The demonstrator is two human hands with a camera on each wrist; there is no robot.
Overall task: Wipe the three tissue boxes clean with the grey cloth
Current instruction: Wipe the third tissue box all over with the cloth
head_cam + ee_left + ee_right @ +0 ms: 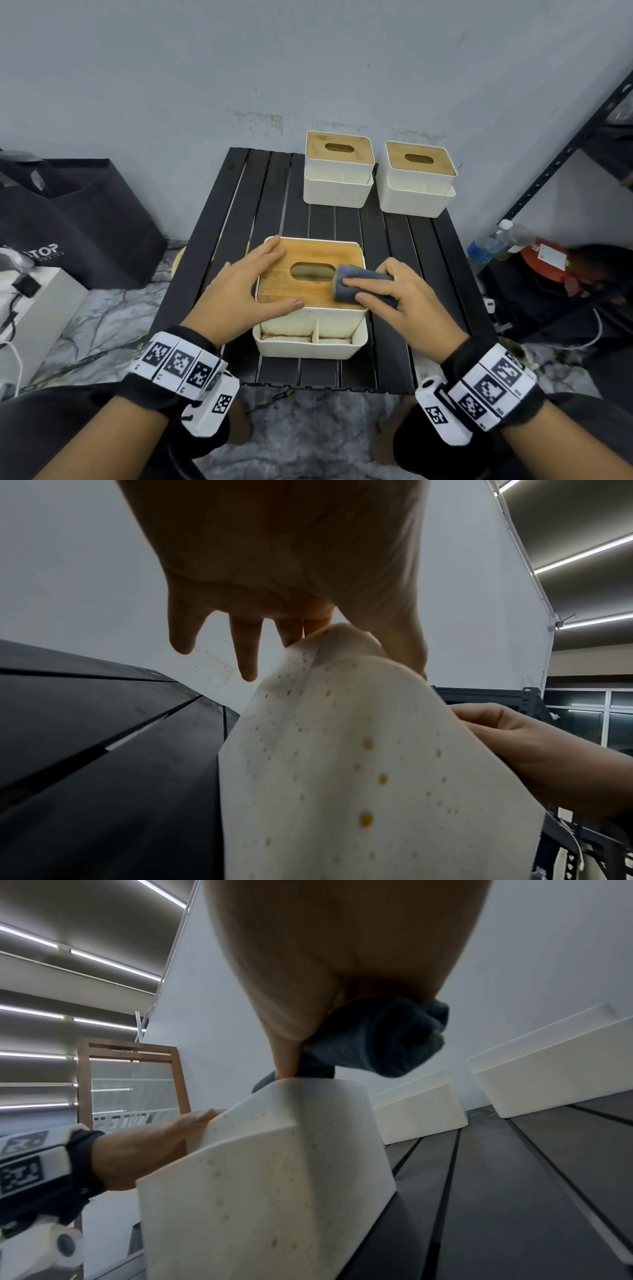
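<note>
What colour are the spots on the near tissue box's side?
Yellow-orange spots on its white wall, clearest in the left wrist view.

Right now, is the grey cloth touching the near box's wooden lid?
Touching. Head view: the grey cloth, gripped by the right hand, lies on the wooden lid.

Each wrist wears a black fabric cuff wrapped by a white band printed with square black-and-white coded markers. At 5 o'clock of the left band and 8 o'clock of the right band hangs a white camera housing with its own marker.
</note>
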